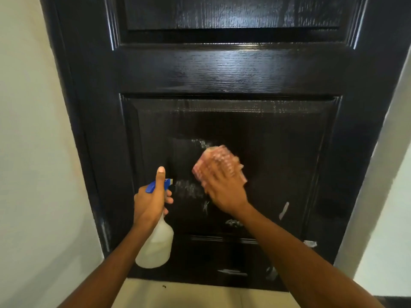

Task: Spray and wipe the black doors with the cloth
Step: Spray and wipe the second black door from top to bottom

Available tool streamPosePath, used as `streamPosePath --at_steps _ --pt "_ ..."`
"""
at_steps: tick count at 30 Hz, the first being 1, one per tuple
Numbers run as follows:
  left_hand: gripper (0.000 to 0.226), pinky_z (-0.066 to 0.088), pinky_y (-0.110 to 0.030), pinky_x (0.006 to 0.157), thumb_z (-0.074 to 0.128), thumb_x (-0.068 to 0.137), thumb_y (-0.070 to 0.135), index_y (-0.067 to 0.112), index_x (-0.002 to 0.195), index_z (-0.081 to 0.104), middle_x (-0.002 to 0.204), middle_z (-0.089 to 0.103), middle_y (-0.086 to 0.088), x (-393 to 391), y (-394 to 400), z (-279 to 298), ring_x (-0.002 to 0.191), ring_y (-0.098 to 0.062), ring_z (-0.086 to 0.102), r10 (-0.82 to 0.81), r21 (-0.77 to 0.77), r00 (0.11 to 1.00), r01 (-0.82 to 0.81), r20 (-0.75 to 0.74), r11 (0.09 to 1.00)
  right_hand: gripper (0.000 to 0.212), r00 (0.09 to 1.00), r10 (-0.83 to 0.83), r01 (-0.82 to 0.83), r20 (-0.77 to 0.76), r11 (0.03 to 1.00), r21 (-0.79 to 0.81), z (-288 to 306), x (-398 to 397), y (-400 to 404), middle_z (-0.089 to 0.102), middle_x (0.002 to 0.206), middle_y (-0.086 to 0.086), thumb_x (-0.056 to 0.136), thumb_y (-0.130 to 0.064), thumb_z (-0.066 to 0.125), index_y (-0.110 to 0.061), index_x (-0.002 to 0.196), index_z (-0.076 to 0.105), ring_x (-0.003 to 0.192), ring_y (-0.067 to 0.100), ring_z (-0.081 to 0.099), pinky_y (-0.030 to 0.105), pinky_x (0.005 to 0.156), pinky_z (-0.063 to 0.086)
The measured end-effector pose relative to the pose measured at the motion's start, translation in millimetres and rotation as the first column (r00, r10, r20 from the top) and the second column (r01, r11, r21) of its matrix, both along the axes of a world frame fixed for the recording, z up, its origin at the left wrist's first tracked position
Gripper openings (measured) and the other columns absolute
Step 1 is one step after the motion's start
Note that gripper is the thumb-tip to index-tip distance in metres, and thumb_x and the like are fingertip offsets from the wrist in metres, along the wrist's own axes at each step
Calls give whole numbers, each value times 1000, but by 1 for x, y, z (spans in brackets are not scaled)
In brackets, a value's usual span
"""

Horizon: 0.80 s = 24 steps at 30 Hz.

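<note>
A glossy black panelled door (222,70) fills the view. My right hand (224,187) presses a pink cloth (219,162) flat against the lower panel, with the fingers spread over it; both are motion-blurred. My left hand (151,198) grips the neck of a translucent white spray bottle (156,245) with a blue trigger head (159,185), the thumb stretched up over the head and the nozzle pointing at the door. White spray marks (189,188) sit on the panel between the two hands and above the cloth.
Cream walls (29,130) flank the door on both sides. A pale tiled floor (189,294) runs below it. Whitish smudges (284,210) and scuffs mark the lower right of the door and its bottom rail.
</note>
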<state>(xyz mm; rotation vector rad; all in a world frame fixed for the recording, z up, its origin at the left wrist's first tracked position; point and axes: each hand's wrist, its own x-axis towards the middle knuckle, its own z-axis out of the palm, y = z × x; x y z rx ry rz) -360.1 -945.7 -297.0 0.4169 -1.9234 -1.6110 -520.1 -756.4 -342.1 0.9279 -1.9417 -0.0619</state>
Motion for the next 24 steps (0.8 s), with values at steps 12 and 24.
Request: streamPosePath --at_steps 12,24 --pt "67 50 -26 54 45 93 63 0 87 68 75 68 -15 15 -40 -8 61 -21 64 58 44 998 -59 32 997 61 989 45 -30 -143 994 102 9 0 -1 21 168 4 102 -37 48 -25 159 30 155 27 18 64 122 -5" --pt "69 50 -26 50 44 90 67 4 91 71 78 71 -19 26 -51 -3 61 -23 65 58 24 998 -59 23 998 69 996 81 -74 -26 975 210 -23 3 -56 24 168 7 97 -31 58 -26 159 29 155 31 13 68 119 17"
